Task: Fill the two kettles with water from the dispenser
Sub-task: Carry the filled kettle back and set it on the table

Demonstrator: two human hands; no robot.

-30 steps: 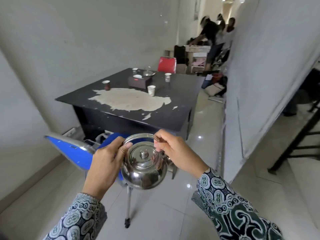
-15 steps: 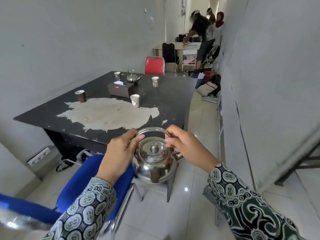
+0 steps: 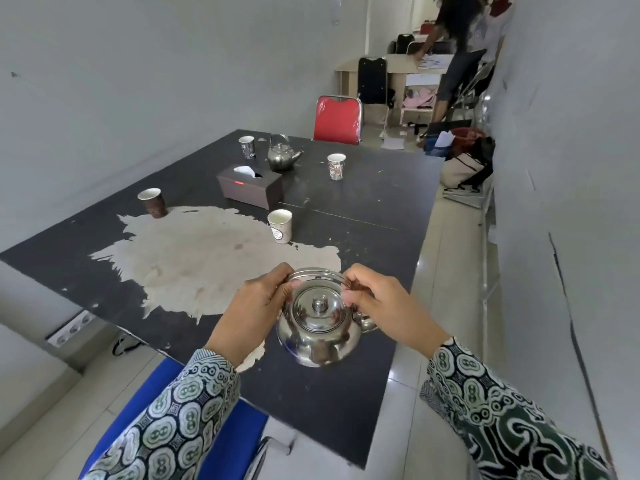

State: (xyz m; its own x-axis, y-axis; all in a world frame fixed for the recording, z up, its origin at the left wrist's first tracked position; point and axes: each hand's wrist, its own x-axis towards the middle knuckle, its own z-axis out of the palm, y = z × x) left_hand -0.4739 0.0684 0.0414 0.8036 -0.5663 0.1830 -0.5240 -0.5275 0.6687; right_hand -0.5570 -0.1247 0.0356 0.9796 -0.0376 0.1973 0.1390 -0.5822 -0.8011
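Steel kettle (image 3: 317, 327), lidded, carried by its bail handle (image 3: 317, 273).
Left hand (image 3: 254, 306) and right hand (image 3: 384, 304) grip closed on handle; rigid, slippery, likely light; second kettle (image 3: 282, 153) beyond tissue box (image 3: 249, 185).

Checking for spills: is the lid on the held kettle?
On. The lid sits seated on the kettle, knob up, with both hands gripping the handle.

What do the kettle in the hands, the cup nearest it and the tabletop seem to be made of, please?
Held kettle: polished metal, likely stainless steel; it mirrors the hands and room.
Nearest cup: apparently paper; matte white, printed wall, thin rim.
Tabletop: a board under a black coating, perhaps laminate; the coating has peeled, baring a pale, fibrous-looking patch.
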